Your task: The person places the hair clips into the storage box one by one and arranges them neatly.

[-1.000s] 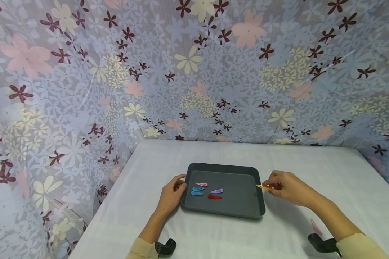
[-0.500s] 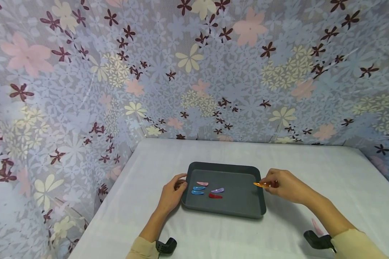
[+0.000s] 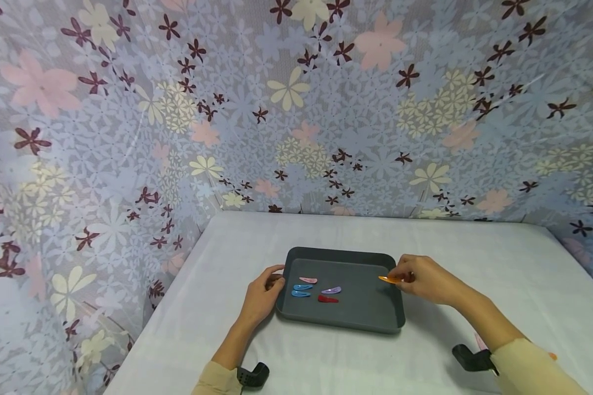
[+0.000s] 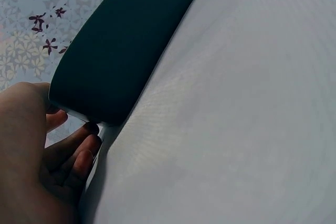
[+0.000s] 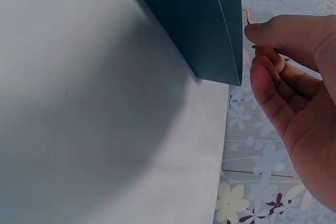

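Observation:
A dark grey tray [image 3: 346, 325] lies on the white-covered table. Its left half holds a pink snap hair clip [image 3: 308, 280], two blue clips [image 3: 301, 293], a purple clip [image 3: 331, 290] and a red clip [image 3: 328, 299]. My left hand [image 3: 261, 293] holds the tray's left wall, with bent fingers against the outside in the left wrist view. Over the tray's right side, my right hand [image 3: 427, 278] pinches an orange snap hair clip [image 3: 388, 280] between thumb and fingertips. The clip's narrow end points left; the rest is hidden by the fingers.
Beside the right forearm lies another pink clip [image 3: 480, 341], partly covered by the wrist camera [image 3: 471, 358]. A small orange piece [image 3: 552, 356] shows past the right sleeve. Flowered fabric [image 3: 286, 137] rises behind the white table cover [image 3: 257, 236].
My right hand has moved left with the orange clip, from the tray's right rim to above its inside. The small orange piece by the right sleeve has come into view. The left hand stays put.

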